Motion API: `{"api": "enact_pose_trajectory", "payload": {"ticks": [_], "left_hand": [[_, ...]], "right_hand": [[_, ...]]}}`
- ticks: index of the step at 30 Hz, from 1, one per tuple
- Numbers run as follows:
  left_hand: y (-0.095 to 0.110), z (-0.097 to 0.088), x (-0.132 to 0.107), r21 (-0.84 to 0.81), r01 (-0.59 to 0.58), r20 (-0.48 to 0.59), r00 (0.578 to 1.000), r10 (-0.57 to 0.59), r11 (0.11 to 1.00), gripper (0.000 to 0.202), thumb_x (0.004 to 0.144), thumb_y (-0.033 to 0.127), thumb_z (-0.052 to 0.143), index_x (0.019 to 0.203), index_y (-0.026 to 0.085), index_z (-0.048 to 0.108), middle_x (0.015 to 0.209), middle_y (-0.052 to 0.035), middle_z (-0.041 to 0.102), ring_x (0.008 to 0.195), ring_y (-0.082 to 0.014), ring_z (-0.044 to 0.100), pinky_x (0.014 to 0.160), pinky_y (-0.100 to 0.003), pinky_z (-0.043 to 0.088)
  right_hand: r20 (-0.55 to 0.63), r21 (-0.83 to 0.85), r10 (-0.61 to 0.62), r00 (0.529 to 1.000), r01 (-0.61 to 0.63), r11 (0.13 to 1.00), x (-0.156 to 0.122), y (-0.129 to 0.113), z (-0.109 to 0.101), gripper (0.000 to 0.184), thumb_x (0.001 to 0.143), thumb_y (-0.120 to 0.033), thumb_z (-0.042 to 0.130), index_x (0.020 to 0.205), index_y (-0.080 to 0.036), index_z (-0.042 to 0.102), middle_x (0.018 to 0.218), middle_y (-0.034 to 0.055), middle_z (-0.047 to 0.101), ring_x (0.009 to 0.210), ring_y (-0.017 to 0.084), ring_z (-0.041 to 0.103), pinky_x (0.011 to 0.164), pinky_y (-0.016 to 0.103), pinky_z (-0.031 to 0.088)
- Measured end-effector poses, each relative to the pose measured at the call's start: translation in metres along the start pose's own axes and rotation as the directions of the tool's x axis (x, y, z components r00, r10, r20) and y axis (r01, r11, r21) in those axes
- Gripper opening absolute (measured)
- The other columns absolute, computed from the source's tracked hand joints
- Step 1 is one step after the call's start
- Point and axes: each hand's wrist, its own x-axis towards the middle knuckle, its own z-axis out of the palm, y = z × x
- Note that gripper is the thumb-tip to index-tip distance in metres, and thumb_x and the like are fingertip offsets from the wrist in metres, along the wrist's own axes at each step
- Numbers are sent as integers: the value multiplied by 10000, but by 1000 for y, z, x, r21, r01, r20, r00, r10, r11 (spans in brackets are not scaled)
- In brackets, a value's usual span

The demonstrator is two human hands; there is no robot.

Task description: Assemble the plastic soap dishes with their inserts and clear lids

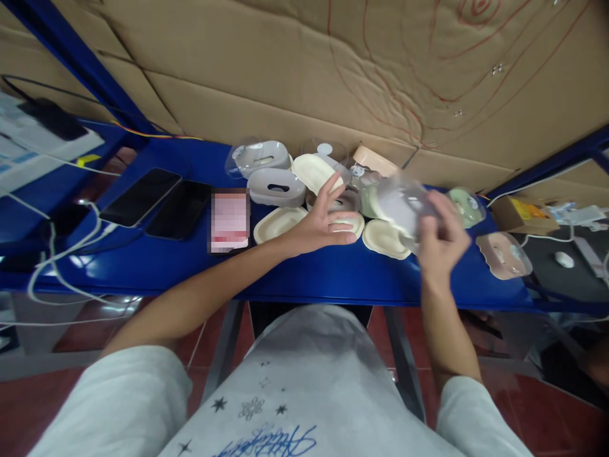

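My right hand (442,235) is closed around a grey plastic box (404,200) with a clear part on it, blurred by motion and held above the table. My left hand (328,219) has its fingers spread over the pile and grips nothing. Near its fingertips a cream oval tray (314,172) leans on other pieces. Beneath and beside it lie another cream tray (278,225) and a grey box with a slot (276,187). A cream dish (386,240) rests below the held box, and a pale green box (368,197) is partly hidden behind it.
On the blue table (190,270), two dark phones (140,197) and white cables lie at left, near a pixelated pink item (229,219). At right are a green box (465,206), a pink box (503,255) and a small carton (523,216). Cardboard (266,70) walls the back.
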Motion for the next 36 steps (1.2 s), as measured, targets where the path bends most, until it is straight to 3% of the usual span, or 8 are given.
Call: {"api": "enact_pose_trajectory", "payload": {"ticks": [5, 10, 16, 21, 23, 26, 31, 36], "left_hand": [[3, -26, 18, -159, 10, -368, 927, -69, 987, 817, 870, 483, 882, 1557, 374, 454, 1583, -66, 584, 1494, -323, 572, 1213, -575, 511], [12, -86, 32, -212, -119, -730, 679, -76, 970, 640, 852, 310, 899, 1387, 355, 550, 1404, -2, 677, 1414, -248, 619, 1183, -468, 527], [17, -144, 28, -44, -77, -893, 449, -5, 996, 549, 1046, 492, 725, 1485, 328, 439, 1458, 7, 649, 1338, -192, 630, 1137, -434, 499], [3, -148, 28, 43, 96, -803, 596, -23, 994, 588, 1100, 600, 597, 1549, 332, 328, 1578, 13, 574, 1413, -169, 566, 1208, -476, 462], [0, -139, 28, 106, 102, -682, 732, -2, 989, 709, 1046, 668, 641, 1578, 323, 325, 1604, -14, 558, 1437, -200, 562, 1218, -506, 473], [2, -128, 27, 210, 38, -460, 886, 64, 977, 890, 913, 818, 703, 1609, 378, 363, 1650, -41, 524, 1494, -275, 546, 1219, -543, 498], [21, -134, 22, 398, 30, -351, 928, 121, 917, 995, 770, 843, 804, 1569, 360, 463, 1572, -101, 589, 1502, -360, 557, 1188, -575, 529], [22, -151, 18, 442, 49, -317, 942, 105, 896, 1029, 712, 793, 897, 1542, 343, 487, 1515, -91, 621, 1432, -334, 610, 1193, -579, 529]], "right_hand": [[237, 210, -55, 970, 4, 978, 72, -45, 98, 440, 1041, -636, 617, 1283, -312, 789, 1366, 61, 769, 1348, 301, 688, 1225, 542, 512], [261, 199, 10, 965, -64, 978, 127, -3, 159, 672, 1024, -818, 488, 1310, -272, 758, 1385, 75, 765, 1355, 300, 673, 1211, 533, 510], [428, -28, 24, 903, -13, 1000, 115, -4, 186, 534, 1056, -744, 536, 1336, -325, 713, 1481, 44, 704, 1422, 256, 575, 1273, 519, 422], [538, -111, 6, 843, 65, 992, 110, -33, 171, 695, 1062, -645, 620, 1612, -244, 479, 1689, 67, 523, 1611, 338, 385, 1327, 741, 210], [581, 6, -80, 810, 95, 995, 112, -40, 164, 841, 1011, -723, 648, 1689, -317, 360, 1758, -26, 425, 1663, 313, 289, 1371, 685, 195], [625, 275, -230, 746, 65, 959, 116, -44, 159, 695, 1025, -771, 565, 1592, -372, 524, 1660, -107, 550, 1588, 228, 428, 1379, 508, 324], [628, 405, -216, 748, -76, 911, 122, -43, 156, 691, 968, -857, 552, 1322, -300, 755, 1376, -36, 771, 1266, 245, 679, 1175, 471, 548], [572, 222, -131, 810, 1, 975, 135, -25, 144, 674, 1030, -793, 514, 1387, -261, 722, 1427, 8, 744, 1355, 278, 626, 1227, 503, 487]]}}
